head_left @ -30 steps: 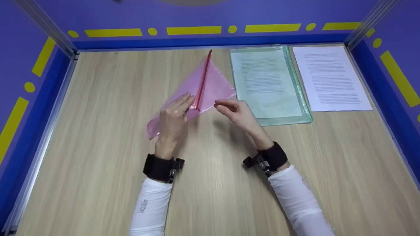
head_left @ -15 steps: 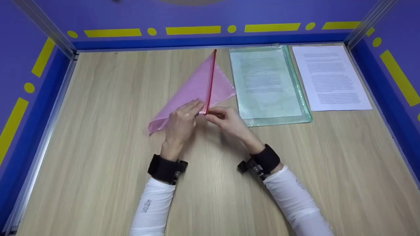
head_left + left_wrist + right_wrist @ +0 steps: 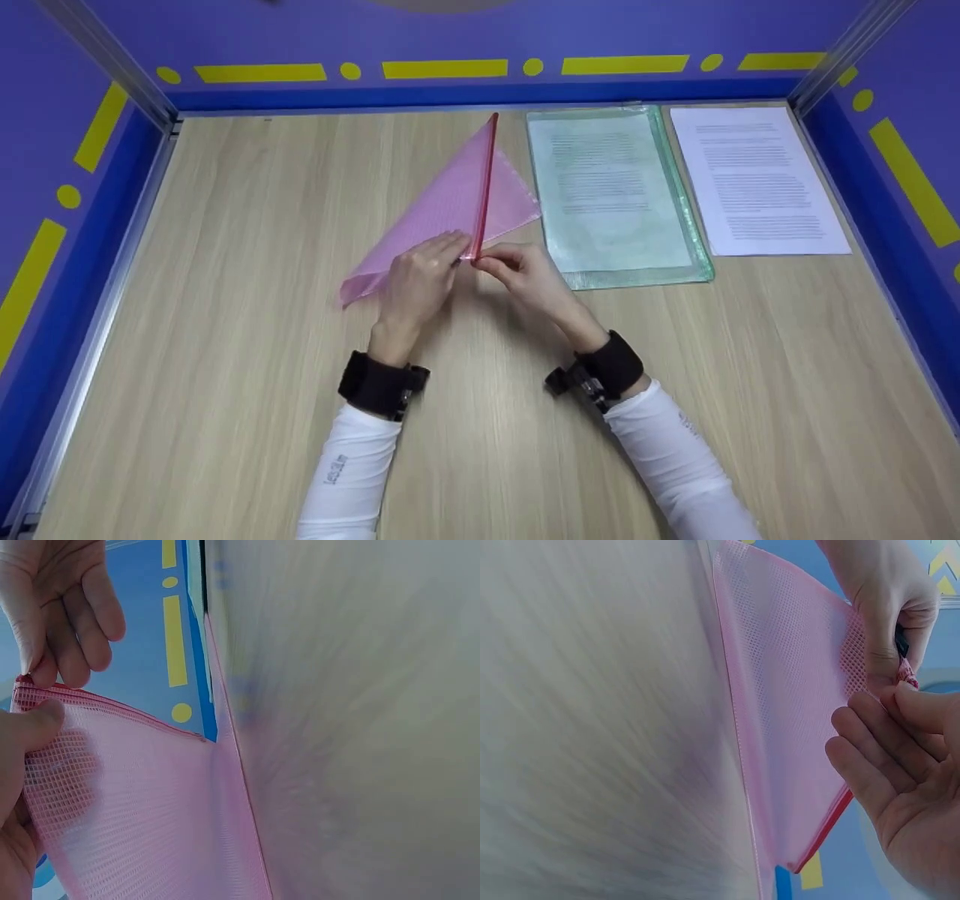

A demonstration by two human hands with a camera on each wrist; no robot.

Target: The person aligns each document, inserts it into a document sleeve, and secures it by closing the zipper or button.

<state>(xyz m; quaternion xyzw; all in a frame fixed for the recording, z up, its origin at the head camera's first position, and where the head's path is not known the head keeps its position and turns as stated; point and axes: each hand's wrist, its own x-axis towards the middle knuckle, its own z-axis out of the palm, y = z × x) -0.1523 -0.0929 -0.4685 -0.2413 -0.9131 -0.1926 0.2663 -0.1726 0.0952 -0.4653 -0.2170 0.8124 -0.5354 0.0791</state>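
At the far left, a blue wall panel with yellow dashes and dots (image 3: 45,150) flanks the pale wood-grain table (image 3: 480,450). Next comes the left arm in a white sleeve (image 3: 352,465), with a black strap (image 3: 375,386) bearing a small camera round the wrist. The translucent pink mesh pouch (image 3: 435,195) is between this arm and the green pouch, partly raised off the table, its lower edge resting on the wood. The left hand (image 3: 421,277) pinches the mesh just beside the zip's near end, thumb on one face and fingers behind; a small black piece (image 3: 901,641) shows between its fingers, too hidden to identify. The red zip edge (image 3: 487,180) slants away toward the table's back. The right hand (image 3: 529,274) pinches the zip's near end between thumb and forefinger, its other fingers loosely extended. Farther right lies a translucent green pouch (image 3: 681,196) holding a printed sheet (image 3: 600,172); the pink pouch's right corner meets its left edge in the head view, whether touching I cannot tell. Just beside it lies white printed paper (image 3: 761,180), flat.
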